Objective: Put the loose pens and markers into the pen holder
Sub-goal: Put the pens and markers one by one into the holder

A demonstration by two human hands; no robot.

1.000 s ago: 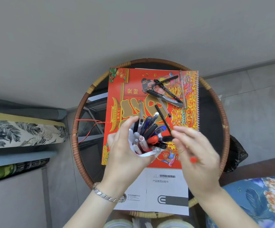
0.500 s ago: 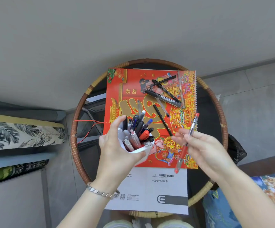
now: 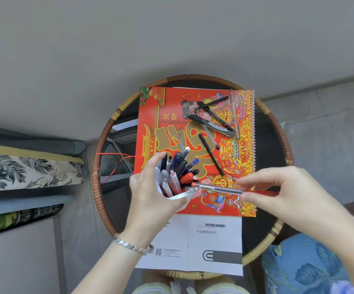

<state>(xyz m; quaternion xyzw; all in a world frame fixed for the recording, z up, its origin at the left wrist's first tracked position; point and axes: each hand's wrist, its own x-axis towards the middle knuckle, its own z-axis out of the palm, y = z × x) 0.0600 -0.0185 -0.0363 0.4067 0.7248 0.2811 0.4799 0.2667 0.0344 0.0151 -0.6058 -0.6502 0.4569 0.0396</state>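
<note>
Item one: a red gel pen (image 3: 218, 188) with a clear barrel, lying almost level in the air, its left end at the rim of the white pen holder (image 3: 179, 196). We see the right hand (image 3: 278, 194) pinching the pen's right part between thumb and fingertips (image 3: 245, 182), the other fingers loosely curled.

Item two: the pen holder, crammed with blue, black, white and red pens, gripped around its side by the left hand (image 3: 150, 194), thumb (image 3: 153, 161) up along the far edge. A silver bracelet (image 3: 132, 245) sits on that wrist.

Item three: loose black pens (image 3: 212, 124) in a crossed heap, and one black pen (image 3: 211, 157) apart, on a red spiral-bound calendar (image 3: 157, 115).

Item four: a white manual (image 3: 214, 240) under the calendar's near edge, both on a round rattan-rimmed table (image 3: 99, 166).
</note>
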